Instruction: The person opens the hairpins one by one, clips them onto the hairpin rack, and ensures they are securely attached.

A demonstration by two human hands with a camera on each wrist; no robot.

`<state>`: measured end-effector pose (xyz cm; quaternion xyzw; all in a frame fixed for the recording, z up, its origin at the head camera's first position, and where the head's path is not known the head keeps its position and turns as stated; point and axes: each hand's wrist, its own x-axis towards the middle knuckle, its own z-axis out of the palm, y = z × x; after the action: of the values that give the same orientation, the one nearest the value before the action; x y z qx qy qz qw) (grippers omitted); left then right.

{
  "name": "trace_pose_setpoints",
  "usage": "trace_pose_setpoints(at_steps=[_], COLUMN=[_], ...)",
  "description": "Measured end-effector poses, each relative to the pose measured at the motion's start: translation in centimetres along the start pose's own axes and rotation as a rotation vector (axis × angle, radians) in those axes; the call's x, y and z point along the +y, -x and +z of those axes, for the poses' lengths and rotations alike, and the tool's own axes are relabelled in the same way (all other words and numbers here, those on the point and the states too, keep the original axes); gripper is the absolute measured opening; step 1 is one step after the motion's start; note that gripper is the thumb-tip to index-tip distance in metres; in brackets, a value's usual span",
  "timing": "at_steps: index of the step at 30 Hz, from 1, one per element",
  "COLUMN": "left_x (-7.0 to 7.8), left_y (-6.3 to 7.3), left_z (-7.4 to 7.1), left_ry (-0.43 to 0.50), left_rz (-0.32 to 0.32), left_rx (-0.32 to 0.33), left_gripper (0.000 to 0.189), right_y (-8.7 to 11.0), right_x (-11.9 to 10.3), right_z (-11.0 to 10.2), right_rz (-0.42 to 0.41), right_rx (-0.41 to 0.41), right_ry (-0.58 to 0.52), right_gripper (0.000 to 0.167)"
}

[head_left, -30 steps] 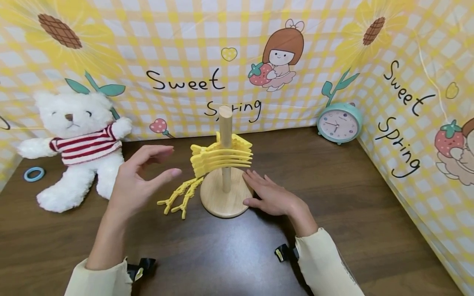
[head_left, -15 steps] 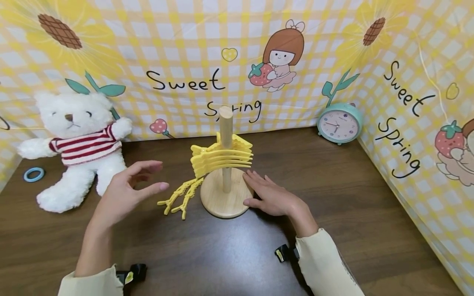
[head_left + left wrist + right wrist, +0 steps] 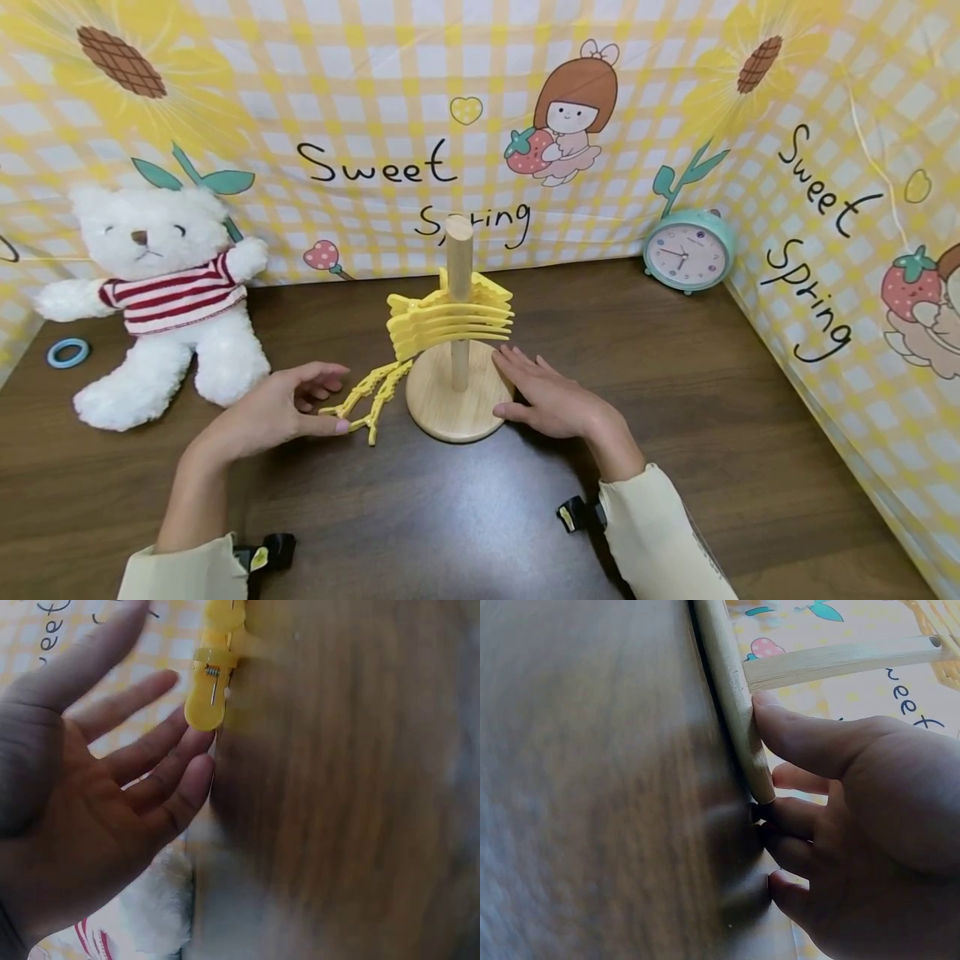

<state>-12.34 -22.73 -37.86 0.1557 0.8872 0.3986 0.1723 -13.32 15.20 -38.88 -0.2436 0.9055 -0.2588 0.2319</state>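
Observation:
In the head view, my left hand (image 3: pixel 266 417) reaches beside two slim yellow plastic pieces (image 3: pixel 362 390) lying left of a wooden stand. The left wrist view shows a yellow spring clip (image 3: pixel 205 711) in front of my spread fingers; the thumb stays apart from it. My right hand (image 3: pixel 558 404) rests against the right rim of the stand's round base (image 3: pixel 442 417), fingers fairly straight. Its thumb touches the base edge in the right wrist view. Several curved yellow plastic pieces (image 3: pixel 450 323), stacked and possibly hangers, sit around the upright post (image 3: pixel 460 250) above the base.
A white teddy bear (image 3: pixel 176 296) in a striped top sits at the left, with a blue ring (image 3: pixel 68 353) beside it. A mint alarm clock (image 3: pixel 690 250) stands at the back right. Checked cloth (image 3: pixel 375 75) hangs behind the brown table (image 3: pixel 465 533).
My left hand has first drawn back left, then come down toward the yellow pieces on the table. My right hand stays at the base. The stack and stand have not moved.

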Motion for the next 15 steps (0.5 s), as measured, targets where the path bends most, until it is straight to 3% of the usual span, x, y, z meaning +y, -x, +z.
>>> trace_pose_setpoints(at_steps=[9, 15], left_x=[-0.14, -0.01], left_y=[-0.3, -0.77], left_z=[0.62, 0.7], left_ry=[-0.116, -0.174], left_rz=[-0.031, -0.043], left_rx=[-0.045, -0.028], left_gripper=[0.071, 0.063], right_y=[-0.05, -0.01], right_x=[-0.01, -0.07], right_z=[-0.12, -0.13], right_rz=[0.002, 0.001], right_rx=[0.003, 0.002], right_ry=[0.002, -0.005], right_gripper=[0.078, 0.078])
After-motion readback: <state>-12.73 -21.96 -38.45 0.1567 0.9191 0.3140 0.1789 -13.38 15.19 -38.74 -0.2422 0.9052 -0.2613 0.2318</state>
